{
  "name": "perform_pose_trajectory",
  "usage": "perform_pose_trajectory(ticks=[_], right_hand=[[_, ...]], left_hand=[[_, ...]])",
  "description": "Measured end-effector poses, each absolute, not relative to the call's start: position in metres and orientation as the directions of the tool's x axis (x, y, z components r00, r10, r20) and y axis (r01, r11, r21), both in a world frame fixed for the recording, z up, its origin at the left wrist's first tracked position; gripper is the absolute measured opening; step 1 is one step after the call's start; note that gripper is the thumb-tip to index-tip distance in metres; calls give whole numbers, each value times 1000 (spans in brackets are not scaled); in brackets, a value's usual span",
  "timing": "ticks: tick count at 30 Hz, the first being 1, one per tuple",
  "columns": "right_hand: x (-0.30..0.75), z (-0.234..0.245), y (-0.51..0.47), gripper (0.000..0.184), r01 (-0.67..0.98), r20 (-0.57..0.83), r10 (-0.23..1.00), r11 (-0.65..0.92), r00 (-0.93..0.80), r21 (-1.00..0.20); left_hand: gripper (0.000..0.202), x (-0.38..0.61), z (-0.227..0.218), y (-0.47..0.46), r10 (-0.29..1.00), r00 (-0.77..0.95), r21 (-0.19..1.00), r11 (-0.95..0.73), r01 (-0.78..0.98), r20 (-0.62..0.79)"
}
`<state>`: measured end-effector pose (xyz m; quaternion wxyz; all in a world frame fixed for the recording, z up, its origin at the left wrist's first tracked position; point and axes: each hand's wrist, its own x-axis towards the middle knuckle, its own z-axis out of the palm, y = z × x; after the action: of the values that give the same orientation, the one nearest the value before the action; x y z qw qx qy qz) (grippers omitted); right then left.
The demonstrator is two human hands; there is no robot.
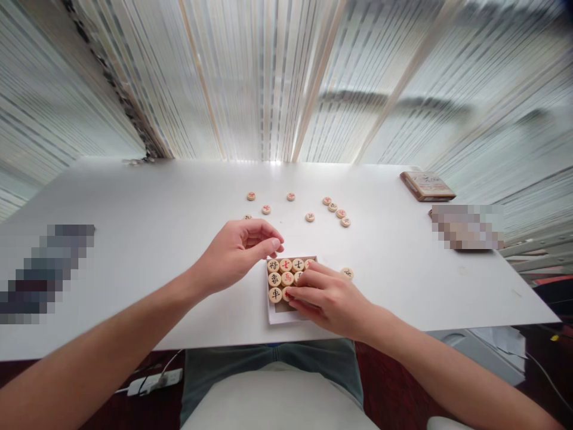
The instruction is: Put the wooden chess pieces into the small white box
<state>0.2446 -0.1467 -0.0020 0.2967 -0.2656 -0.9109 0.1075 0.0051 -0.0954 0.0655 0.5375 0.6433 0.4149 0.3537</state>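
Note:
A small open box [270, 313] near the table's front edge holds rows of round wooden Chinese chess pieces [274, 279] with black or red characters. My right hand [329, 295] reaches over the box from the right, its fingertips closed on a red-marked chess piece [286, 294] in the front row, beside a black-marked one. That hand covers the box's right side. Above the box's back left corner hovers my left hand [244, 251], fingers loosely curved and the thumb near the fingertips. No piece shows in it. A chess piece [248, 217] lies just behind it, partly hidden.
Several loose chess pieces [310, 217] lie scattered farther back on the white table [179, 197], and another piece [347, 273] right of the box. A flat box [428, 186] sits at the back right, near a blurred-out object [468, 227]. Another blurred object [49, 275] is at left.

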Motion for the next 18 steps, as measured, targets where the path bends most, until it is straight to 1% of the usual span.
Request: perform_pose_trajectory(ticks=[7, 11, 14, 16, 17, 18], right_hand=[[248, 3, -147, 12, 405, 488, 555, 830, -674, -385], [262, 15, -143, 13, 405, 498, 575, 816, -650, -413], [280, 31, -126, 15, 429, 521, 602, 797, -605, -424], [293, 44, -104, 15, 466, 544, 640, 768, -543, -439], [299, 50, -90, 15, 501, 546, 685, 727, -482, -470], [305, 56, -74, 16, 532, 531, 745, 663, -403, -527]], left_hand=[[13, 6, 65, -93, 915, 402, 982, -95, 164, 22], [13, 1, 71, -84, 928, 367, 973, -139, 183, 64], [11, -6, 78, -64, 946, 291, 964, -198, 176, 141], [9, -10, 85, -46, 953, 185, 955, -267, 128, 242], [8, -11, 88, -36, 948, 116, 947, -307, 93, 296], [10, -11, 91, -26, 938, 58, 936, -345, 69, 341]])
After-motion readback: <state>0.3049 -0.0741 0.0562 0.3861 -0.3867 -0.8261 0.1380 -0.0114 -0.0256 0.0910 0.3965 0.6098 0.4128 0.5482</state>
